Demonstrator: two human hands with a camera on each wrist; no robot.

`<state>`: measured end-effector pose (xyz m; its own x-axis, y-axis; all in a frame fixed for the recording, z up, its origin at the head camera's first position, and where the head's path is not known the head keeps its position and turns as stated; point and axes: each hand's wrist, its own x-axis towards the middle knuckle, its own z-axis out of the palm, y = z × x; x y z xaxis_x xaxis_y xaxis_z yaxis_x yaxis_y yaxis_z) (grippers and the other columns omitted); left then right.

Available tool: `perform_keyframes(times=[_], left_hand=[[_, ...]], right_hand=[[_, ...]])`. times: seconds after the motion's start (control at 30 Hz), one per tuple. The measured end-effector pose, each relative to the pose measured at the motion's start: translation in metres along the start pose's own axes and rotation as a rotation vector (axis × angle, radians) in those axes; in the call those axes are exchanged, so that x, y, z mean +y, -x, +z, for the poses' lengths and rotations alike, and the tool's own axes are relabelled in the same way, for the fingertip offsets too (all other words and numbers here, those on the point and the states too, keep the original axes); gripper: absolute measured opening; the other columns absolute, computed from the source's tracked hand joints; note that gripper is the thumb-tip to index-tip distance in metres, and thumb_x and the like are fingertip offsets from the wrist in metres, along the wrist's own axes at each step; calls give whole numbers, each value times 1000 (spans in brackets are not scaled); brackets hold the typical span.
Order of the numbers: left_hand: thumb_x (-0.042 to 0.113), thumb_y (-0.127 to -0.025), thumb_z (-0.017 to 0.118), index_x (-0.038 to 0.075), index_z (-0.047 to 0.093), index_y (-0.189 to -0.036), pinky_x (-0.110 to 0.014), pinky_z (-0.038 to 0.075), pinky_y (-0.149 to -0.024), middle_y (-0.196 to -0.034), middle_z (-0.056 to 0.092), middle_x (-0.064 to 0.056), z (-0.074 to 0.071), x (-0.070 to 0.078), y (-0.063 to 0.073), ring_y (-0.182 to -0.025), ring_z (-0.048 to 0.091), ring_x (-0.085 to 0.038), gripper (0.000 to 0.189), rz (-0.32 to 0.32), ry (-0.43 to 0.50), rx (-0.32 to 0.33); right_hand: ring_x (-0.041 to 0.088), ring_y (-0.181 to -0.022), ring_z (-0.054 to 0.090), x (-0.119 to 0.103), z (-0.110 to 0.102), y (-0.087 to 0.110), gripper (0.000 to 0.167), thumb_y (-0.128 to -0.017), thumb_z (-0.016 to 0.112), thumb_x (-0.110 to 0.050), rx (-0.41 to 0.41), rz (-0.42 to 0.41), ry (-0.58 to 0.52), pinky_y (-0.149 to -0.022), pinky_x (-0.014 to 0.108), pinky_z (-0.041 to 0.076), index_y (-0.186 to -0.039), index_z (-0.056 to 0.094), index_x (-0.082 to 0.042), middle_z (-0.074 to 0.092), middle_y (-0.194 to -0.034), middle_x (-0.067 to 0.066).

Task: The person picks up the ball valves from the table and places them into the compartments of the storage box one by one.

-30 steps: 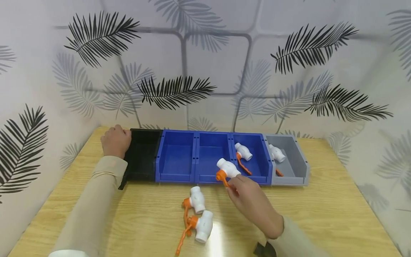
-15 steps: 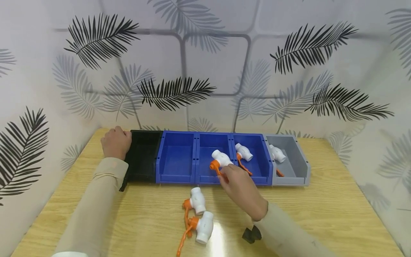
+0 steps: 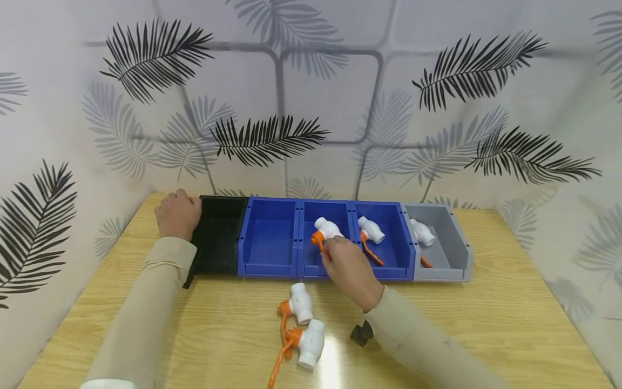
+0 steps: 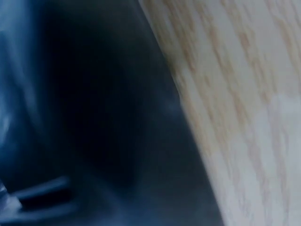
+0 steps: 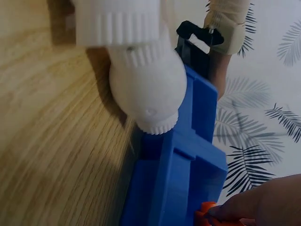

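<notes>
My right hand point(image 3: 351, 272) pinches a white ball valve point(image 3: 326, 229) by its orange handle, holding it inside the middle blue bin point(image 3: 313, 270). The right wrist view shows the thumb on the orange handle point(image 5: 205, 214), and the valve's white body is out of sight there. My left hand point(image 3: 177, 215) grips the left rim of the black bin point(image 3: 218, 237) with curled fingers, whose tips are hidden. On the table in front of the bins lie two more ball valves, one farther back point(image 3: 301, 303) and one nearer point(image 3: 311, 344).
Left of the middle bin stands another blue bin point(image 3: 268, 269). A third blue bin point(image 3: 394, 248) holds a valve point(image 3: 371, 230), and the grey bin point(image 3: 449, 274) at the right end holds another point(image 3: 421, 232). The bins stand side by side on the wooden table point(image 3: 505, 302), before a leaf-patterned backdrop.
My right hand has carried the valve leftward and away from me, from above the bins' front edge into the middle blue bin. The left hand has stayed on the black bin.
</notes>
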<state>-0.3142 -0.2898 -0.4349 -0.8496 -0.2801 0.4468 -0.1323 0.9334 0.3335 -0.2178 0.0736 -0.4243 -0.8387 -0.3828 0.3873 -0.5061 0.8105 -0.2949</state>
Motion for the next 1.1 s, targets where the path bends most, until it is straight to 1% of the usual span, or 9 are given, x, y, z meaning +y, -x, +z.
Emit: perform_keyframes(times=[0.2,0.43,0.67,0.8,0.9,1.1], left_hand=[[18,-90,37,-5,45,-77,-59,38,-70,-82,53,-30,-2,2,0,-77,51,-48,28,-1,3,-17],[17,-90,37,-7,47,-79,-59,38,-69,-82,53,-30,-1,1,-1,-77,51,-48,29,-2,1,-11],[18,-89,38,-6,47,-78,-58,38,-70,-81,53,-28,1,0,-1,-76,51,-47,28,-8,-4,-4],[17,-90,38,-6,47,-78,-58,38,-69,-80,53,-29,1,-1,-1,-76,51,-47,28,-4,-8,-13],[17,-90,38,-6,47,-78,-58,38,-69,-80,53,-29,2,-3,-2,-76,51,-47,28,-2,-7,-14],[18,-89,39,-6,47,-77,-59,38,-69,-79,53,-28,4,-3,-2,-75,51,-48,27,-2,2,13]], right_hand=[[16,-57,47,4,11,-10,12,-80,66,-5,27,-17,35,-53,28,41,-72,58,-6,48,-65,2],[18,-58,51,6,23,-17,10,-80,65,-4,-7,-3,39,-54,32,44,-72,60,-4,52,-66,4],[23,-61,57,7,35,-22,9,-81,65,-5,-30,16,115,-56,37,47,-73,62,-3,58,-68,7],[24,-62,58,7,39,-24,7,-81,65,-4,-42,19,113,-56,38,47,-74,62,-2,59,-69,9],[24,-62,58,7,41,-25,7,-81,65,-4,-52,37,112,-56,38,47,-75,63,-2,59,-70,9],[25,-63,59,9,45,-28,7,-82,64,-4,-62,54,97,-56,39,48,-76,63,0,59,-70,10]])
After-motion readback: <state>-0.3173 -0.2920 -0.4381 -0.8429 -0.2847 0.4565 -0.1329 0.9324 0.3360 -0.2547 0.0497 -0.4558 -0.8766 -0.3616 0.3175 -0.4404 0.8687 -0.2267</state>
